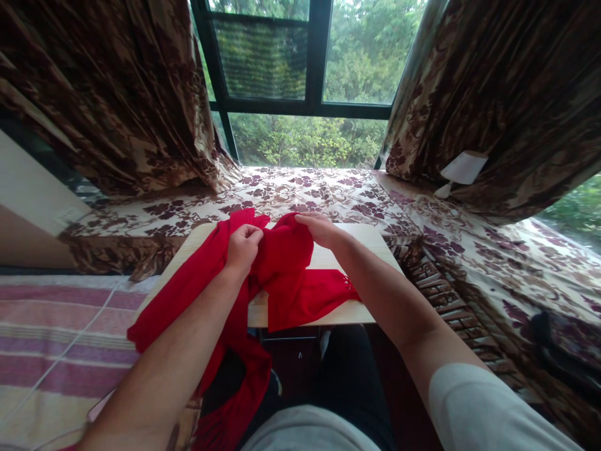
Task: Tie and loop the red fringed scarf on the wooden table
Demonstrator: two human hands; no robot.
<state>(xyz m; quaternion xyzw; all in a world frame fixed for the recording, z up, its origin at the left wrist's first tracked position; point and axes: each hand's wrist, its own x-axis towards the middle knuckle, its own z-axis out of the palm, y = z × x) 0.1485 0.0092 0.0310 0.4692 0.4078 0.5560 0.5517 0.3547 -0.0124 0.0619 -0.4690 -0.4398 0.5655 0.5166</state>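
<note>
The red scarf [284, 250] looks light, soft and limp, so it will probably fold and droop wherever nothing supports it; it does not seem fragile, and its dull, woolly-looking surface suggests little slipperiness. Its edges and the ridges of its folds look like the best places to take hold, with a thumb-and-finger pinch, while the loose fringe [347, 283] would likely give a poorer grip and could tangle. The left hand [241, 249] is closed narrow, thumb against fingers, with scarf cloth in the pinch. The right hand [320, 229] holds the top edge of a bulging fold between its fingers, though part of that grip is hidden. The scarf lies between and around the 2 hands: a bunched portion fills the gap, a long thick roll runs to the left of the left hand and back toward the body, and another length hangs below that hand, past the near edge of the desk [370, 235]. A flatter fringed end rests on the desk, nearer the body than the right hand and beside its forearm.
</note>
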